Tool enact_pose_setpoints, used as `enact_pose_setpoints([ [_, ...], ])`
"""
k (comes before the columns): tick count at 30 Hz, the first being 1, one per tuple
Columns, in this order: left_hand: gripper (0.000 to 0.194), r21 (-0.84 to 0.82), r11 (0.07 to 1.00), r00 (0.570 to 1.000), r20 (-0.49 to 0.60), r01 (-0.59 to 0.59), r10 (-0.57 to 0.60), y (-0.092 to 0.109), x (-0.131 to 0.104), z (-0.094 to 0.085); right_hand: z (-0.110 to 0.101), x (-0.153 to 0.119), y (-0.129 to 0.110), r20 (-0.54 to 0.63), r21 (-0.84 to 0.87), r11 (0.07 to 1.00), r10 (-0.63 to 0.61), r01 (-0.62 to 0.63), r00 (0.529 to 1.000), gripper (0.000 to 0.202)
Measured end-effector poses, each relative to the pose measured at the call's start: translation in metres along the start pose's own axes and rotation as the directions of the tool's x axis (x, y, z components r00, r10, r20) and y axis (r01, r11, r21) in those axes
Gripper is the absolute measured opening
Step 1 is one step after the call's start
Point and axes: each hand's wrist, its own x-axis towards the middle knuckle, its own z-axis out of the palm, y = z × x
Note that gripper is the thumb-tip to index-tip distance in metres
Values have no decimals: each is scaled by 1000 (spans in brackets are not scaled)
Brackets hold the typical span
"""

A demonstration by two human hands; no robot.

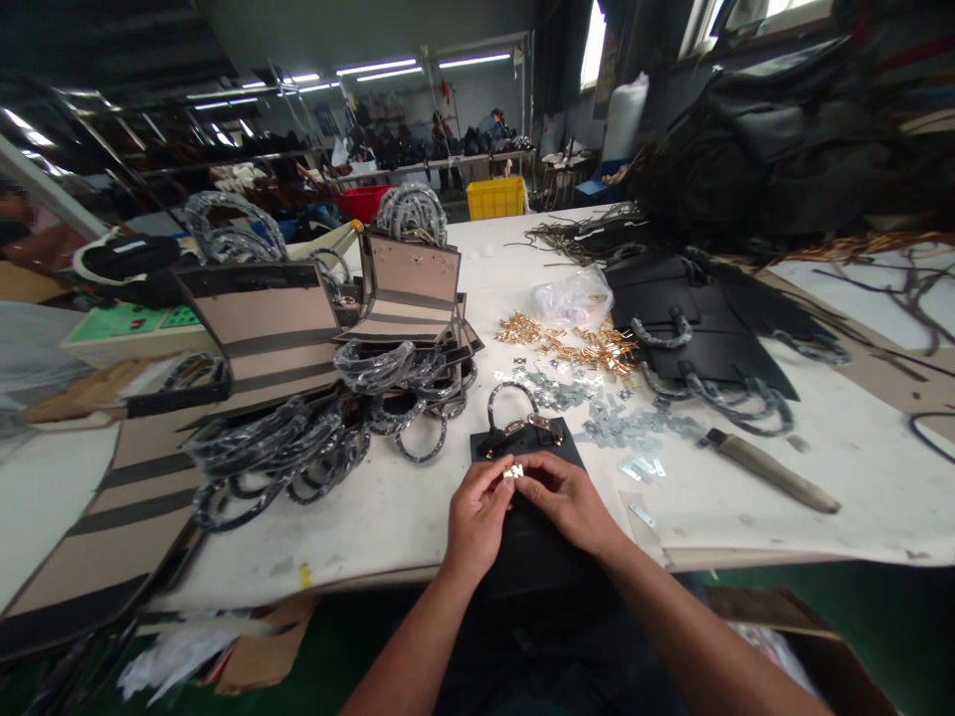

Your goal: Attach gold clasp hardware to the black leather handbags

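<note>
Both hands meet over a black bag panel that hangs past the table's front edge. Between the fingertips of my left hand and my right hand is a small shiny gold metal fitting; its exact kind is too small to make out. The fingers of each hand are pinched on it. Just beyond them, a ring handle in clear plastic wrap stands up from the panel's far end, with gold hardware beside it.
Flat metal plates and gold fittings lie scattered ahead, near a clear plastic bag. Rightward are a knife-like tool with a grey handle and black bag panels. Wrapped handles and beige-lined panels crowd the left.
</note>
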Motion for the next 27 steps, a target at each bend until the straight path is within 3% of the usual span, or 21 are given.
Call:
enact_pose_setpoints([
  [4,38,101,993,998,22,-56,54,-2,-2,1,0,2,-1,-21,44,998,33,-32,999,31],
  [8,51,416,897,965,-137,-147,222,-7,1,-6,2,2,0,-89,172,979,126,-109,988,41],
  [10,58,578,809,942,-202,-105,267,-9,6,-12,4,2,1,-91,187,975,138,-119,986,43],
  [13,68,654,756,964,-182,-28,193,-10,16,-18,4,1,1,-92,166,980,122,-106,988,41],
  [16,78,520,850,976,-215,89,29,-6,28,-18,3,1,0,-95,143,985,112,-97,989,40],
  [18,84,260,947,945,-310,187,-102,0,36,-15,2,0,-2,-98,142,986,106,-91,990,40],
  [20,89,-37,977,919,-336,208,-208,7,41,-13,1,0,-4,-107,152,985,97,-80,989,39],
  [23,73,-259,929,942,-140,263,-306,18,44,-12,-1,0,-5,-120,179,982,83,-61,989,37],
  [25,50,-238,897,925,20,372,-378,23,45,-12,-3,1,-3,-130,197,979,77,-51,989,36],
  [27,38,-180,885,903,79,429,-421,26,49,-11,-3,1,0,-141,208,977,76,-46,987,37],
])
